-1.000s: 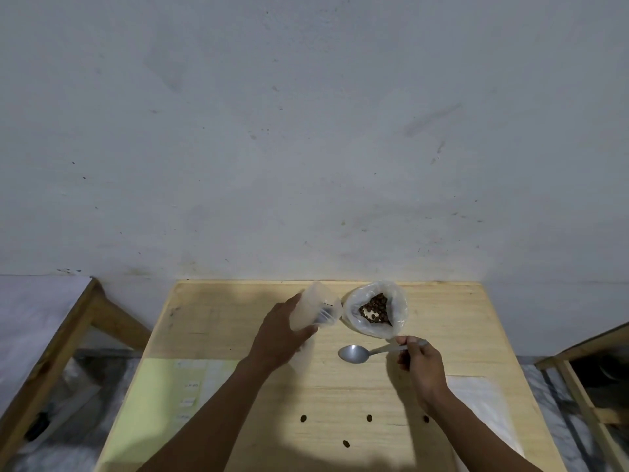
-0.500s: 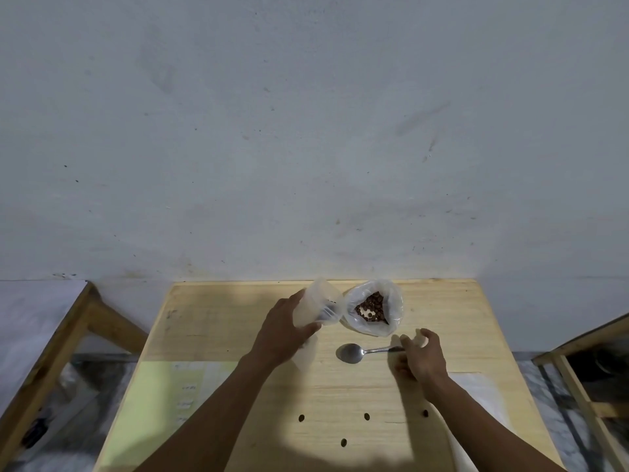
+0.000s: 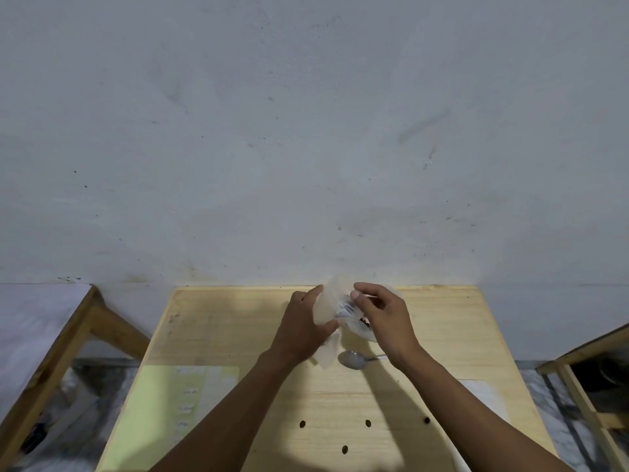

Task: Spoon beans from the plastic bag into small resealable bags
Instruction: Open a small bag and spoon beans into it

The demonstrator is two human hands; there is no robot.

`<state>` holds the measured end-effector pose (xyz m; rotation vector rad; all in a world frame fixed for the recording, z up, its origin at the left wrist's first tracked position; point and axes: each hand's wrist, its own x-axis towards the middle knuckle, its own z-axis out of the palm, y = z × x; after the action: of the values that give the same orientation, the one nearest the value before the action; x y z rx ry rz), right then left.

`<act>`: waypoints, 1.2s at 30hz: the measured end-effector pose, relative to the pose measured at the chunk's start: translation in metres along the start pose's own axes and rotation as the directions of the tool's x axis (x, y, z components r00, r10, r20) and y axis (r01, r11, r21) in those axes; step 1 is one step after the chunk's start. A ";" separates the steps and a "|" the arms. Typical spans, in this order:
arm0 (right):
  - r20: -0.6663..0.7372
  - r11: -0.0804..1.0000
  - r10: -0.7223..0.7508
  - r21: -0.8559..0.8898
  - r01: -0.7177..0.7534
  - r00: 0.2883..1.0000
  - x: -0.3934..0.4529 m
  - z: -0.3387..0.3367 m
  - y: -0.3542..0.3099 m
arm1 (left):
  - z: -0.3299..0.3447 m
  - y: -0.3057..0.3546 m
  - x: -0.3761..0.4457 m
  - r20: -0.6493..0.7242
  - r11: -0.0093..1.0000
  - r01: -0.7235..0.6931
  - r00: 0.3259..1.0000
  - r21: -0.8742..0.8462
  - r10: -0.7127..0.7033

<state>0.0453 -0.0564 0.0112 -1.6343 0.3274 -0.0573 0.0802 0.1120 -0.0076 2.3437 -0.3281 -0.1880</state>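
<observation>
Grey, stained wall (image 3: 306, 131) fills most of the view, and below it a pale wooden table (image 3: 221, 328) stands against it. Above the far half of the table both hands meet around a small clear bag (image 3: 328, 306). The left hand (image 3: 304, 330) grips the bag from the left side, thumb tip at its upper edge and fingers curled round its lower part, so that the bag's loose end hangs down below the hand. The right hand (image 3: 384, 318) comes in from the other side and pinches the bag's upper edge between thumb and curled fingers. Faint printed lines show on the bag between the two hands.

Directly beneath the right hand, mostly hidden by it, sits the plastic bag of beans (image 3: 364, 330); only a bit of its rim and a few dark beans show. Just nearer the person than both hands, a metal spoon (image 3: 354, 360) lies on the table, its bowl below the hanging end of the small bag and its handle running under the right wrist; neither hand touches it.

Left of the left forearm a light green sheet (image 3: 163, 413) lies flat on the table. Right of the right forearm lies a pale flat sheet (image 3: 483, 396). Between the forearms several small dark holes (image 3: 368, 422) mark the wood. Wooden frames (image 3: 51, 362) stand on both sides of the table.
</observation>
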 end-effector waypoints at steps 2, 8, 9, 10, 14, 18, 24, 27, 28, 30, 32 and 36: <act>-0.012 0.999 0.001 0.053 0.000 1.000 0.001 0.000 -0.002 | 0.000 0.000 0.000 -0.029 1.000 -0.003 1.000 -0.012 0.003; 0.054 0.998 0.051 0.016 -0.052 0.997 -0.001 0.001 0.002 | -0.006 0.008 -0.003 -0.063 0.992 0.061 0.996 -0.111 -0.068; 0.039 0.999 0.039 0.030 -0.040 0.998 -0.001 0.000 0.001 | -0.008 0.010 -0.004 -0.043 0.988 0.058 0.997 -0.146 -0.065; 0.018 0.999 0.030 0.042 -0.031 0.999 -0.001 -0.001 0.000 | -0.010 0.010 -0.005 -0.028 0.985 0.049 0.998 -0.165 -0.055; -0.018 0.997 0.018 0.074 -0.017 1.000 0.005 -0.009 -0.005 | -0.017 0.001 -0.003 0.007 0.984 0.035 0.999 -0.173 -0.035; 0.036 1.000 0.006 -0.001 -0.006 0.999 0.010 -0.014 -0.010 | -0.025 0.002 0.000 -0.086 0.995 0.032 0.995 -0.097 -0.040; 0.166 0.970 -0.049 -0.228 0.087 0.985 0.021 -0.030 -0.023 | -0.027 -0.004 0.002 -0.120 1.000 0.007 0.993 -0.026 -0.010; 0.171 0.951 -0.087 -0.279 0.133 0.981 0.023 -0.035 -0.028 | -0.027 -0.002 0.001 -0.142 0.995 0.026 0.989 -0.094 -0.040; 0.168 0.942 -0.102 -0.299 0.150 0.980 0.025 -0.038 -0.029 | -0.028 0.000 0.001 -0.141 0.990 0.027 0.989 -0.140 -0.046; 0.199 0.923 -0.111 -0.342 0.175 0.974 0.025 -0.042 -0.032 | -0.032 0.006 0.002 -0.123 0.967 0.038 0.990 -0.251 -0.070; 0.258 0.911 -0.094 -0.368 0.188 0.961 0.024 -0.045 -0.035 | -0.037 0.014 0.005 -0.091 0.943 0.057 0.992 -0.329 -0.092; 0.331 0.851 -0.099 -0.461 0.253 0.938 0.021 -0.045 -0.046 | -0.042 0.021 0.005 -0.061 0.940 0.033 0.997 -0.340 -0.057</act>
<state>0.0630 -0.1024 0.0573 -2.1545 -0.0553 0.1449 0.0912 0.1241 0.0367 2.0120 -0.1897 -0.1693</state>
